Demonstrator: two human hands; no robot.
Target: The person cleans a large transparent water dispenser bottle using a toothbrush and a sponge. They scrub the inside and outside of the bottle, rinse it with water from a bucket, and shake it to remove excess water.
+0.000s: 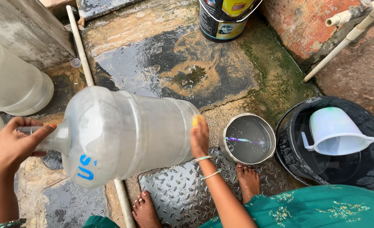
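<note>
Translucent plastic water jug [128, 135] lay sideways, held above the wet stone floor [161, 63]: left hand [16, 143] fingers clasped its neck, right hand [199, 137] pressed a yellow scrubber [196, 120] to its base. Firm neck grip would steady scrubbing. Beyond stood a steel pot [248, 139].

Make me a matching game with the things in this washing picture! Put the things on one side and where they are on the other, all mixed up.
Things:
1. Big clear water jug
2. White plastic mug
3. Purple toothbrush
4. Yellow scrubber

Places:
A. Inside the black bucket
B. Under the right hand, against the jug's bottom
C. In the small metal pot of water
D. Held sideways, left hand at its neck

Pairs: 1-D, 2-A, 3-C, 4-B
</note>
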